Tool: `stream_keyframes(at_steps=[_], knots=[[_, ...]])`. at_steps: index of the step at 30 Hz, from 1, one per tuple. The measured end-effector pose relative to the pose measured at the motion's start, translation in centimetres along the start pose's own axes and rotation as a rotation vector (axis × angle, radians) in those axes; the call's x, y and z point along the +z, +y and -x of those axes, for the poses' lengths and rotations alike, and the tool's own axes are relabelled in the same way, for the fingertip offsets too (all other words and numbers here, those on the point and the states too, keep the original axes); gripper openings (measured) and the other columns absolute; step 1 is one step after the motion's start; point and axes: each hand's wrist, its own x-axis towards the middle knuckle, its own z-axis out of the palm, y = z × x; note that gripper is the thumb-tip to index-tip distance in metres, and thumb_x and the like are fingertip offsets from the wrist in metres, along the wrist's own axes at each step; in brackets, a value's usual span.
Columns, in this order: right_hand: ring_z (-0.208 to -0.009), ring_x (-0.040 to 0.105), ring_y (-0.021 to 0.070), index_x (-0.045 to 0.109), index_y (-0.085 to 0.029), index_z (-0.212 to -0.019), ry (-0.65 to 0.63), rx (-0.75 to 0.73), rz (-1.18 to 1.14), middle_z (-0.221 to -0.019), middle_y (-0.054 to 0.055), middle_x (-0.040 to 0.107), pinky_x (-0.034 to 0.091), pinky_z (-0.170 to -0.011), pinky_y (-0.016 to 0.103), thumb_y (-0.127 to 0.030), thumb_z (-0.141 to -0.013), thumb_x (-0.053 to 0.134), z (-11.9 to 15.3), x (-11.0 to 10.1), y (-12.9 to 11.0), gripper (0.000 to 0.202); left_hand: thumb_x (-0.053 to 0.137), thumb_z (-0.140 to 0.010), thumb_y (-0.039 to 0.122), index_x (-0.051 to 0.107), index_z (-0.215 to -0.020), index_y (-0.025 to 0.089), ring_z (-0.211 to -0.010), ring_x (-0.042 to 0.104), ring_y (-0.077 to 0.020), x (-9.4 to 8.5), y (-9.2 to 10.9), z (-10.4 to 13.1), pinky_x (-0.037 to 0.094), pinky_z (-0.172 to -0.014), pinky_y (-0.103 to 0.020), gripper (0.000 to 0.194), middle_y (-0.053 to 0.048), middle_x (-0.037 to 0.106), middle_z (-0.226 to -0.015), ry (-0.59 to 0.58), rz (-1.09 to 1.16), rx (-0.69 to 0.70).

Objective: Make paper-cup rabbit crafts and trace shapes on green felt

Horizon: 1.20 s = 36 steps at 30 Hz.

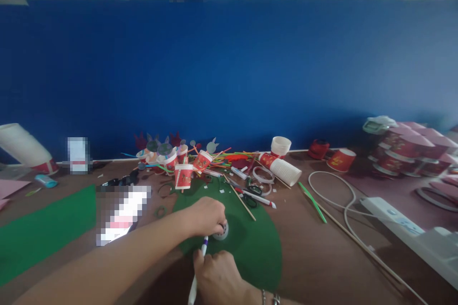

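My left hand point(208, 215) is closed, with its curled fingers pressed on a small round whitish-grey piece with dark marks point(221, 233). That piece lies on a dark green sheet with a rounded edge point(255, 248); the fingers partly cover it. Just below and nearer to me, my right hand point(219, 274) grips a white marker with a purple band point(193, 290). The marker slants, its purple end close beneath my left hand. Part of the marker is hidden behind my right fingers.
Behind my hands stand red-and-white paper cups point(183, 177), beside scissors point(252, 193) and a thin wooden stick point(240, 198). A power strip point(393, 219) and stacked red cups point(400, 147) are on the right. Left are a blurred phone point(123, 214) and a green strip point(46, 228). A blue partition point(229, 71) rises behind.
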Motion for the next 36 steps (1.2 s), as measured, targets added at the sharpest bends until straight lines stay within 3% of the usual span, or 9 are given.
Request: stream_keyframes(at_steps=[5,13,27,36], knots=[[-0.047,0.064,0.0221,0.053,-0.010,-0.087,-0.147,0.036,-0.047,-0.063,0.010,0.067,0.037,-0.036,0.027,-0.011,-0.074,0.059,-0.7,-1.5,0.1,0.014,0.060,-0.075,0.032,0.073,-0.080,0.024,-0.067,0.062,-0.0187,-0.4,0.1,0.0,0.036,-0.049,-0.025,0.017,-0.003,0.069,-0.078,-0.004,-0.009,0.005],[-0.051,0.066,0.0238,0.054,-0.006,-0.095,-0.200,0.082,-0.085,-0.063,0.011,0.067,0.043,-0.040,0.028,-0.007,-0.071,0.060,-0.9,-1.8,0.3,0.025,0.059,-0.076,0.033,0.073,-0.080,0.025,-0.066,0.061,-0.0176,-0.1,0.0,0.1,0.036,-0.049,-0.025,0.017,-0.003,0.068,-0.078,0.003,-0.018,0.008],[-0.053,0.068,0.0255,0.055,-0.006,-0.094,-0.220,0.113,-0.126,-0.065,0.011,0.068,0.040,-0.038,0.028,-0.007,-0.070,0.058,-0.6,-2.0,0.6,0.025,0.060,-0.075,0.033,0.073,-0.080,0.024,-0.067,0.062,-0.0187,-0.3,0.1,0.1,0.036,-0.049,-0.025,0.017,-0.003,0.068,-0.077,0.006,-0.024,0.015],[-0.047,0.066,0.0228,0.049,-0.015,-0.080,-0.153,0.114,-0.131,-0.058,0.007,0.066,0.022,-0.032,0.026,-0.021,-0.069,0.060,1.1,-1.4,1.4,0.017,0.060,-0.074,0.032,0.073,-0.078,0.025,-0.066,0.062,-0.0169,-0.2,0.1,0.1,0.038,-0.049,-0.023,0.015,-0.003,0.067,-0.075,0.016,-0.021,0.013]])
